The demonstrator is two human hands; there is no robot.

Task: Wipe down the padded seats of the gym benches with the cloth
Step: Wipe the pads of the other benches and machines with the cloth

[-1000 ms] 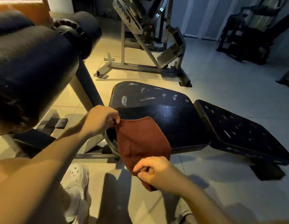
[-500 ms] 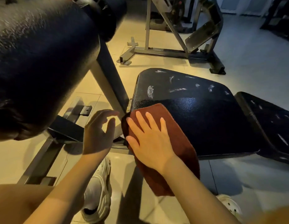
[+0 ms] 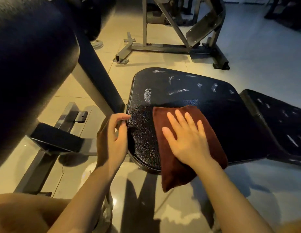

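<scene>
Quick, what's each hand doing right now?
Left hand: open, holding nothing, beside the seat.
Right hand: open, pressing flat on the cloth.

Two hands are counted – the left hand [image 3: 111, 140] and the right hand [image 3: 186, 140]; one cloth [image 3: 183, 175], two padded seats [image 3: 188, 91] [image 3: 281, 121], one roller pad [image 3: 28, 68] and one grey machine frame [image 3: 163, 47] are seen

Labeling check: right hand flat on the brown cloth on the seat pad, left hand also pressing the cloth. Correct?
Not quite. In the head view the left hand is off the cloth, beside the seat pad edge. The right hand does lie flat on the cloth.
</scene>
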